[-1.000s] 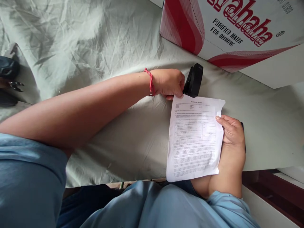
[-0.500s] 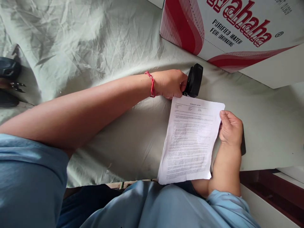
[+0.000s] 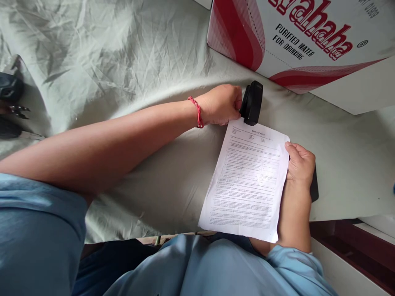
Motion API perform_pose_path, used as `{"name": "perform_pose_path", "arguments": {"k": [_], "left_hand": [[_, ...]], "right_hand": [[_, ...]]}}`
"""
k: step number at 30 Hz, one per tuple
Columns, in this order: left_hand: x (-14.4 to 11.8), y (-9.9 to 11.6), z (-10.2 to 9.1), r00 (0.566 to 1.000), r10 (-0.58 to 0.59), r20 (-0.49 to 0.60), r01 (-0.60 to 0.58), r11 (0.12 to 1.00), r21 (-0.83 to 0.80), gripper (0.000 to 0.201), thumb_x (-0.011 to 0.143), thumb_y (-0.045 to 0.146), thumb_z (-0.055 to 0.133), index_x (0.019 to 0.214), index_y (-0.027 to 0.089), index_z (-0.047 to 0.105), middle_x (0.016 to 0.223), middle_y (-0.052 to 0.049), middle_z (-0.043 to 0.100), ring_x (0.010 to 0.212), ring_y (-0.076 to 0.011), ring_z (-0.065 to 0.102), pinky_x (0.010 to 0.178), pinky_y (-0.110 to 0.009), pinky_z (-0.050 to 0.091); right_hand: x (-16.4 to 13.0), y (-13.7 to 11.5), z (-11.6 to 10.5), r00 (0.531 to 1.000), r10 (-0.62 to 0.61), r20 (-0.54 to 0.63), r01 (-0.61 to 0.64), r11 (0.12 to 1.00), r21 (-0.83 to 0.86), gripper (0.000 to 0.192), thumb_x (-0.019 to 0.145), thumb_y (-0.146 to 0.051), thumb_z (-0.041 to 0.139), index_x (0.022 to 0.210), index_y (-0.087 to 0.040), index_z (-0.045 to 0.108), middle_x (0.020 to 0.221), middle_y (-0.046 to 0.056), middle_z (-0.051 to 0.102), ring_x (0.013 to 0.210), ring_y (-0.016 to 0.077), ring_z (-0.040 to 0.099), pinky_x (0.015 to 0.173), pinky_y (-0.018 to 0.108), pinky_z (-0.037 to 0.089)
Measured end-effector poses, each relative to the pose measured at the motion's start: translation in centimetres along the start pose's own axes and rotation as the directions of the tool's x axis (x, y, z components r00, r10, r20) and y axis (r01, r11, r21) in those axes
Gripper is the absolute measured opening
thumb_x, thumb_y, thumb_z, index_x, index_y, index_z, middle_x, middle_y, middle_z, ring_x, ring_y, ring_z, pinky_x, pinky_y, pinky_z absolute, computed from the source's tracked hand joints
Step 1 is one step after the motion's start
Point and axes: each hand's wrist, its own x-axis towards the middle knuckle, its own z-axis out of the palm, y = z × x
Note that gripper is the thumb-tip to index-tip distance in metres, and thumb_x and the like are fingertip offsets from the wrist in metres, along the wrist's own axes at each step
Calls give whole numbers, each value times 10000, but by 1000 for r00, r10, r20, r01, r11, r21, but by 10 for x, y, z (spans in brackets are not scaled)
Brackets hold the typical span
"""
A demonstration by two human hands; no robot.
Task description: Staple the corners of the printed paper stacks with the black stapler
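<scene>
My left hand (image 3: 222,105), with a red cord bracelet at the wrist, is closed against a black stapler (image 3: 253,102); its fingertips are partly hidden. The stapler's lower end overlaps the top edge of a printed sheaf of paper (image 3: 247,181), near the upper left corner. My right hand (image 3: 300,164) pinches the sheaf's right edge near the top, thumb on the front and fingers behind. The paper slants toward my lap, its printed side facing me.
A large red and white water carton (image 3: 296,49) stands at the back right. A dark flat object (image 3: 314,187) shows partly behind my right wrist. Black items (image 3: 11,88) lie at the far left. Wrinkled pale green cloth (image 3: 101,53) covers the surface.
The paper's top edge has moved up to the stapler, and its lower end has swung slightly left. My left hand and the stapler have shifted slightly up; the stapler now overlaps the paper.
</scene>
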Motion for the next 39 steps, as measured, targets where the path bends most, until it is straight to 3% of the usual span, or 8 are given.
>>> {"name": "perform_pose_path", "arguments": {"k": [7,9,12,15,22,32,35,39], "left_hand": [[1,-4,2,1000,14,-16,-17,985,-173,333,1021,-51,741,1238,202,742,824,47,638,750,-173,671,774,-317,467],[6,-11,4,990,117,-83,-128,979,-156,221,1076,20,727,1148,229,726,901,18,715,857,-190,718,824,-323,513],[13,-24,8,913,343,-220,-370,925,-92,130,1113,173,744,1032,274,730,1119,-62,872,1077,-257,783,983,-384,606],[17,-32,11,843,464,-273,-492,869,-44,157,1110,235,747,1177,269,884,1297,-120,929,1302,-348,854,1108,-464,685],[34,-47,13,641,761,-97,-760,647,58,402,1188,208,681,1325,276,1052,1675,-72,924,1798,-360,706,1587,-516,468],[36,-49,21,689,720,-81,-689,686,235,362,1133,187,777,1323,311,1060,1640,-17,943,1776,-390,713,1450,-432,587],[40,-52,22,666,739,-104,-712,671,209,353,1136,205,788,1329,319,1060,1645,-15,941,1769,-386,725,1466,-442,578],[45,-58,16,623,773,-123,-770,633,81,313,1159,247,814,1350,312,1053,1632,-59,946,1781,-370,720,1542,-458,495]], "right_hand": [[7,11,-1,994,-96,-53,98,995,27,583,731,-757,1088,880,-252,837,808,-15,745,722,178,620,662,359,533],[9,15,-2,991,-129,-43,130,991,22,592,746,-782,1078,897,-261,841,820,-8,765,725,191,638,670,376,560],[10,18,-3,992,-122,-30,123,992,33,590,735,-780,1097,902,-268,858,812,-9,778,695,192,630,658,386,573],[10,20,-4,993,-113,-24,114,993,43,585,732,-770,1116,908,-267,874,827,-6,802,695,191,640,665,388,597],[10,23,-5,988,-154,-11,154,988,30,599,785,-797,1100,937,-267,866,846,-8,796,719,195,660,692,390,628],[11,22,-7,991,-136,-5,136,991,9,650,790,-835,1085,905,-249,829,800,-41,700,717,163,575,699,348,528],[9,19,-7,984,-178,-2,178,984,14,667,810,-874,1065,858,-270,786,762,-48,647,712,171,565,708,354,552],[3,14,-8,972,-206,116,203,978,41,618,817,-843,1096,925,-281,861,889,19,831,878,262,776,903,452,698]]}}
